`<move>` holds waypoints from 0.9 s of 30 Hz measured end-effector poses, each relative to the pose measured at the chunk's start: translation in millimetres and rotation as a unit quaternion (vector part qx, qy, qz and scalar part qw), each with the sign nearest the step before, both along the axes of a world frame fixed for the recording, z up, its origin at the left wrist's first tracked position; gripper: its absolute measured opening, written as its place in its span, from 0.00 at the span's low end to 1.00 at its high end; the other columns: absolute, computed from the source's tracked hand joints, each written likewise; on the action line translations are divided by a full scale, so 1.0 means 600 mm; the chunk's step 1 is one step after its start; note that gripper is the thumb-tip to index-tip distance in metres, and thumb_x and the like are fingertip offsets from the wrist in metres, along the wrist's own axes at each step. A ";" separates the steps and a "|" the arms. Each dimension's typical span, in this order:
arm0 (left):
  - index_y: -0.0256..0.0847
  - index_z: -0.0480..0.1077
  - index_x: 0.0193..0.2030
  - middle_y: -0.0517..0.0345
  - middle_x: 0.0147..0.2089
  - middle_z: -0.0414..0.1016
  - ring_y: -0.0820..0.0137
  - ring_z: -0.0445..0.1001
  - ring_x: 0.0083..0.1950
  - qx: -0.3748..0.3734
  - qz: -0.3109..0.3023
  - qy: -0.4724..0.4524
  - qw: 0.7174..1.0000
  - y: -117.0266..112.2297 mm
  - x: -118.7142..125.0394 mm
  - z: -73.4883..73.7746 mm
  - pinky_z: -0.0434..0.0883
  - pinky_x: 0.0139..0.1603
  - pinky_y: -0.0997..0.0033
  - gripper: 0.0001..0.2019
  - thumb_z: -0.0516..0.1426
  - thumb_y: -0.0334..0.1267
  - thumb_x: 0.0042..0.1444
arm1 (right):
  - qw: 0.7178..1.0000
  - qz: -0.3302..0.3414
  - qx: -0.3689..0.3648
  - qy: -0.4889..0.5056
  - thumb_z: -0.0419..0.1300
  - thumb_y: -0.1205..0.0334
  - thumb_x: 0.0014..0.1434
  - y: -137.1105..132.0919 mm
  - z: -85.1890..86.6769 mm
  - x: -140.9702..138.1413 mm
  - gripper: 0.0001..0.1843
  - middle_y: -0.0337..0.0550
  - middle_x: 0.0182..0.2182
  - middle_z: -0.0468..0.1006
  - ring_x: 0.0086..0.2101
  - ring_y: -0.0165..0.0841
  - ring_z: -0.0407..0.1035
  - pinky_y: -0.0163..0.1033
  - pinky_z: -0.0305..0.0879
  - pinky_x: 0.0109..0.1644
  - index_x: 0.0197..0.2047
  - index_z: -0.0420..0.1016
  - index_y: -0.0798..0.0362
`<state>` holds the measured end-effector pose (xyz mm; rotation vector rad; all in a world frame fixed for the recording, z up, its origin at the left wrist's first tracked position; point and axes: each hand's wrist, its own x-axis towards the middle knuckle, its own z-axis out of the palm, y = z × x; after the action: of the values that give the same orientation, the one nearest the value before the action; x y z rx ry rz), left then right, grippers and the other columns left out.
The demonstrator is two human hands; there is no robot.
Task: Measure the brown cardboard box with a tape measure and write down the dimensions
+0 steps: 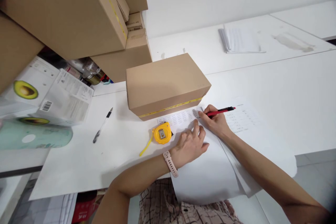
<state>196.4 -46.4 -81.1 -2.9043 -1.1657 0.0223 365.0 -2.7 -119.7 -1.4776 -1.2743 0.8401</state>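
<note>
My right hand (pixel 215 122) grips a red pen (pixel 221 111), its tip down on a printed sheet of paper (pixel 210 168) close to the front edge of a brown cardboard box (pixel 165 82). My left hand (pixel 189 144), with a pink watch strap at the wrist, rests flat on the same sheet, fingers stretched out. A yellow tape measure (pixel 162 133) with a short length of tape pulled out lies just left of my left hand.
A black pen (pixel 102 125) lies on the white table (pixel 275 87) to the left. Large cardboard boxes (pixel 70 10) stack at the back left above white avocado-printed boxes (pixel 44 94) and a green item (pixel 31 136). A paper stack (pixel 240 40) sits far right.
</note>
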 end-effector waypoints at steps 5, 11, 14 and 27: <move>0.31 0.62 0.66 0.32 0.73 0.57 0.62 0.78 0.41 0.010 -0.003 0.000 1.000 0.000 0.001 -0.006 0.74 0.38 0.64 0.28 0.49 0.51 0.68 | 1.000 0.014 0.008 -0.020 0.64 0.45 0.60 0.000 0.001 -0.003 0.21 0.34 0.21 0.60 0.23 0.28 0.53 0.37 0.52 0.26 0.26 0.63 0.49; 0.30 0.63 0.65 0.31 0.72 0.59 0.62 0.78 0.40 0.009 -0.007 -0.008 1.000 0.001 0.001 -0.006 0.75 0.36 0.64 0.28 0.50 0.52 0.68 | 1.000 0.017 0.009 -0.020 0.63 0.43 0.60 -0.001 -0.002 -0.004 0.22 0.34 0.21 0.60 0.23 0.29 0.53 0.37 0.51 0.26 0.26 0.62 0.49; 0.30 0.63 0.64 0.32 0.72 0.58 0.62 0.78 0.40 0.007 -0.003 -0.007 1.000 0.000 0.001 -0.005 0.75 0.37 0.64 0.28 0.50 0.52 0.68 | 1.000 0.013 0.008 -0.021 0.63 0.43 0.60 -0.001 -0.002 -0.005 0.22 0.34 0.21 0.59 0.23 0.29 0.53 0.37 0.51 0.26 0.26 0.62 0.49; 0.30 0.63 0.65 0.30 0.72 0.58 0.62 0.79 0.40 0.000 -0.006 -0.009 1.000 0.003 0.002 -0.006 0.75 0.37 0.64 0.29 0.50 0.52 0.68 | 0.999 0.009 0.017 -0.038 0.63 0.43 0.59 0.000 -0.002 -0.004 0.22 0.34 0.20 0.59 0.23 0.29 0.52 0.37 0.51 0.25 0.26 0.61 0.49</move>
<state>197.7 -44.8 -84.9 -2.9168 -1.1518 -0.0026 362.4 -2.4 -120.8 -1.4845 -1.3533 0.7775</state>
